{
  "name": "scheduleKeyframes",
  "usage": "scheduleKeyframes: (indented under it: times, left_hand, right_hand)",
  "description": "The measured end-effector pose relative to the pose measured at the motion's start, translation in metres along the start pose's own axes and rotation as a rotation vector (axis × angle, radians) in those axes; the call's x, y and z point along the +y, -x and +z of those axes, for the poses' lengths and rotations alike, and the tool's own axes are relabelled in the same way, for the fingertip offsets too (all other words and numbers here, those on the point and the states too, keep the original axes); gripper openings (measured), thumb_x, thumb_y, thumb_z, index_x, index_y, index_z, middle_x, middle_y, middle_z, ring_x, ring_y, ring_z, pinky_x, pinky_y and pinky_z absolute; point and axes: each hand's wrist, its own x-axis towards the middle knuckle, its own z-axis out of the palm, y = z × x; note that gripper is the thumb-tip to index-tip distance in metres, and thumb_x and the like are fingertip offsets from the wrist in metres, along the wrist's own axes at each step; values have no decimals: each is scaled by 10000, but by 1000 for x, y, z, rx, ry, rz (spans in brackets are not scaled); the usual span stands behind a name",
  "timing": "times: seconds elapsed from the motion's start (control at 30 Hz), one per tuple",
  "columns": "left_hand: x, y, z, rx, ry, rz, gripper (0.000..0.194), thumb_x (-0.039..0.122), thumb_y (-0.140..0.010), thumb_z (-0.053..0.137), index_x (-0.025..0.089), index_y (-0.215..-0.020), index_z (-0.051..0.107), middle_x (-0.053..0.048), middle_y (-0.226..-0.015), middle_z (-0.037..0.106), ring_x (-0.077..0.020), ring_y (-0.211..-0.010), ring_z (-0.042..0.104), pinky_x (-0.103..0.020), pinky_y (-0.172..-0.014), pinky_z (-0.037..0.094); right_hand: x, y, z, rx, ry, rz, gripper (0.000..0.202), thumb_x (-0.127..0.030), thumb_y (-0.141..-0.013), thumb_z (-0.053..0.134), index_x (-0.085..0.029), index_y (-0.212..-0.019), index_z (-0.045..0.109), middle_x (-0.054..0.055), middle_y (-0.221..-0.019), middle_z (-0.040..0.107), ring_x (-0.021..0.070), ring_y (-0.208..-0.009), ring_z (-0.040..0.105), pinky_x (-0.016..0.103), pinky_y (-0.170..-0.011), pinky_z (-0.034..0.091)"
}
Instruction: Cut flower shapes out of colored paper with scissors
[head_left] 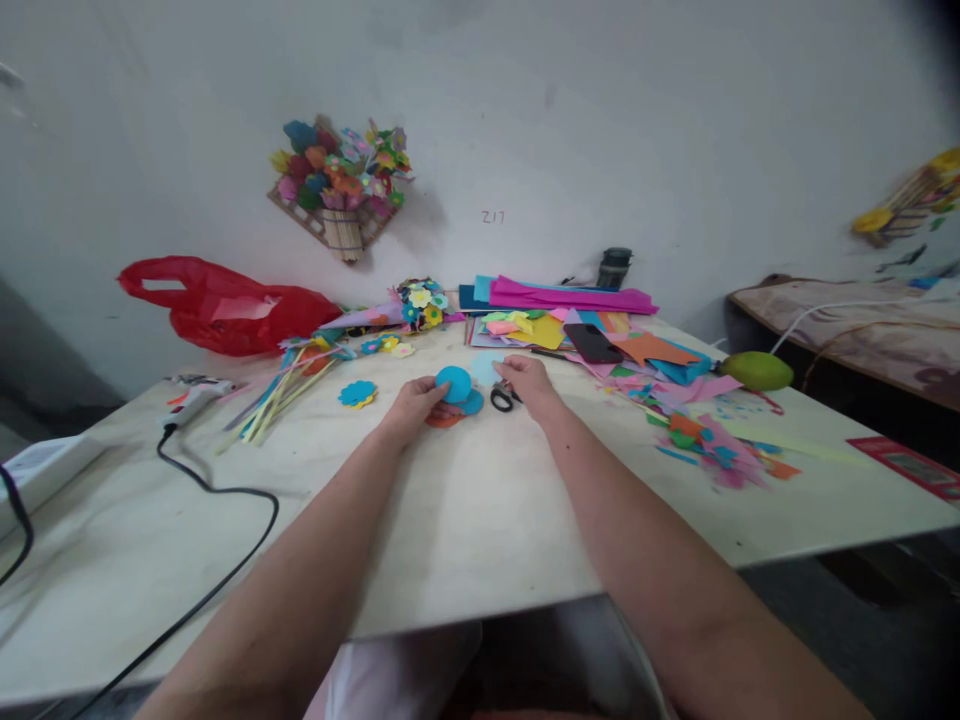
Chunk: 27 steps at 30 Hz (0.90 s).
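Pinched between the fingers of my left hand (417,408) is a bright blue paper circle (454,384). Beneath it on the table lie another blue paper piece (472,403) and an orange one (445,422). My right hand (529,380) grips the edge of a pale blue paper circle (486,368) with thumb and fingers. Black-handled scissors (502,398) rest just below that hand, their blades partly hidden by it. A blue flower cut-out (358,393), with yellow under it, lies to the left of my left hand.
A glue gun (196,400) with a trailing black cord lies at left, near a red plastic bag (225,310) and paper strips (289,395). At right are a phone (592,343), paper scraps (712,440) and a green oval object (757,371). Coloured sheets (570,296) lie at the back.
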Motion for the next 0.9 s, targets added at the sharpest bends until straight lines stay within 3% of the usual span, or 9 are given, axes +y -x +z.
scheduleKeyframes:
  times: [0.13, 0.27, 0.53, 0.73, 0.9]
  left_hand:
    - [3, 1, 2, -6, 5, -21, 329, 408, -675, 668, 121, -809, 580, -91, -631, 669, -199, -610, 655, -255, -530, 499]
    - [3, 1, 1, -37, 4, -19, 307, 393, -686, 655, 131, -824, 575, -88, -647, 672, -189, -619, 657, -244, -547, 496]
    - [3, 0, -2, -93, 49, -36, 248, 285, -682, 613, 110, -857, 601, -117, -726, 684, -204, -665, 663, -263, -580, 499]
    - [8, 0, 0, -74, 112, -98, 402, 474, -717, 537, 90, -795, 628, -148, -725, 679, -234, -673, 663, -293, -594, 501]
    - [8, 5, 3, -74, -35, -44, 378, 418, -623, 699, 110, -832, 632, -99, -682, 679, -190, -624, 648, -255, -565, 490]
  right_hand:
    - [-2, 6, 11, -130, -124, 1, 293, -431, -567, 653, -164, -591, 535, -21, -591, 510, 105, -563, 463, 233, -541, 414]
    - [0, 10, 18, -196, -89, 0, 291, -432, -581, 646, -154, -592, 562, -22, -563, 500, 102, -544, 455, 238, -542, 405]
    - [2, 13, 25, -159, -2, 47, 263, -390, -555, 675, -144, -634, 628, -30, -544, 501, 100, -523, 451, 249, -554, 412]
    - [4, 12, 29, -150, 23, 39, 237, -374, -580, 655, -141, -619, 635, -23, -520, 506, 106, -512, 464, 249, -534, 416]
    - [4, 14, 30, -174, 44, 12, 202, -347, -610, 626, -145, -605, 616, -28, -512, 501, 108, -514, 470, 244, -528, 407]
